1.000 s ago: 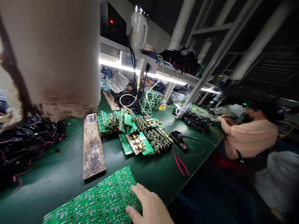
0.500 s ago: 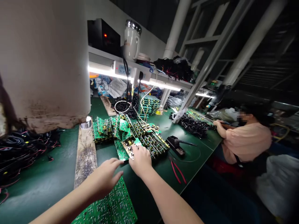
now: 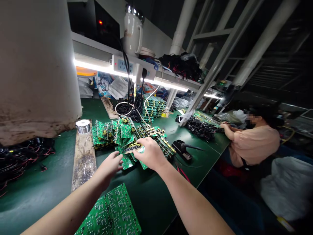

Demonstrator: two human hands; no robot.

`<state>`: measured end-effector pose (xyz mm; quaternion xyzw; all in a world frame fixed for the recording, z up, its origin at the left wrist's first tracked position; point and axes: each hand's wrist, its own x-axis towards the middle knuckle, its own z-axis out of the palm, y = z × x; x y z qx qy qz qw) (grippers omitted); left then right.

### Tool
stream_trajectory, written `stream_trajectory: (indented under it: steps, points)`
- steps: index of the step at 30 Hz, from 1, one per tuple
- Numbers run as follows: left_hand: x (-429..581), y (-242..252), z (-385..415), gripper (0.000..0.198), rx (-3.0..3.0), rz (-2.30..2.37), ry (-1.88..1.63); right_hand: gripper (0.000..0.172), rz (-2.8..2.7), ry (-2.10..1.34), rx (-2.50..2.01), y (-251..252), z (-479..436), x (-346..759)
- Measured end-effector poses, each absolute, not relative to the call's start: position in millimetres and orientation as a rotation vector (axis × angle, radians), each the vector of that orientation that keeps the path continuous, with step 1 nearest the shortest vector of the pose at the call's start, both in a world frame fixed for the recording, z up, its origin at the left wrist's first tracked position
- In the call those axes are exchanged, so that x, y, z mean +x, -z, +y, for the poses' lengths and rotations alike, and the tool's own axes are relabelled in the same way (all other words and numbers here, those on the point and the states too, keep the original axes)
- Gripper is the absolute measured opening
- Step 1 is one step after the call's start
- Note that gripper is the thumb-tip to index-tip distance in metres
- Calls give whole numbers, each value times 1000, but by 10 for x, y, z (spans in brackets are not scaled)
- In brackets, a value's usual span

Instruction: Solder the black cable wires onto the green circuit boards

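My right hand (image 3: 151, 154) is closed on a small circuit board (image 3: 134, 148), lifting its edge out of a heap of green populated boards (image 3: 114, 132) on the green bench. Just left of it, my left hand (image 3: 110, 164) reaches toward the same heap with fingers curled near another green board (image 3: 126, 161); whether it grips that board is unclear. A large bare green panel of boards (image 3: 110, 213) lies near the bench's front edge under my left forearm.
A wooden plank (image 3: 82, 160) with a solder spool (image 3: 82, 126) lies left of the heap. A soldering iron stand (image 3: 182, 149) and red-handled cutters (image 3: 181, 172) sit to the right. Black wire bundles (image 3: 22, 156) lie far left. A co-worker in an orange shirt (image 3: 254, 143) sits at the bench's right end.
Both my hands came forward from the large panel to the heap. My right hand took hold of a small board and raised it; my left hand moved closer to the heap.
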<state>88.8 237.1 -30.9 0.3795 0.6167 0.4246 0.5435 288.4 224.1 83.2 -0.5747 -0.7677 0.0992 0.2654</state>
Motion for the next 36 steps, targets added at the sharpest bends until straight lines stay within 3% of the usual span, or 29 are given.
stream_trajectory:
  steps: [7, 15, 18, 24, 29, 32, 36]
  points:
    - [812, 104, 2209, 60, 776, 1352, -1025, 37, -1617, -648, -1564, -797, 1267, 3455]
    - [645, 223, 1970, 69, 1277, 1407, -835, 70, -913, -1408, -1909, 117, 442, 3816]
    - [549, 283, 1643, 65, 1581, 1376, -763, 70, -818, -1511, -1899, 251, 338, 3780]
    - [508, 446, 1085, 60, 2133, 1350, -392, 66, -1115, -1396, -1948, 248, 383, 3769]
    - [503, 467, 1024, 59, 2334, 1357, -225, 35, -1529, -899, -1917, 100, 454, 3721]
    - [519, 442, 1008, 59, 2333, 1370, -204, 53, -1729, -855, -1794, 86, 421, 3523]
    - [520, 482, 959, 59, 2360, 1379, -155, 54, -1835, -797, -1797, 127, 351, 3261]
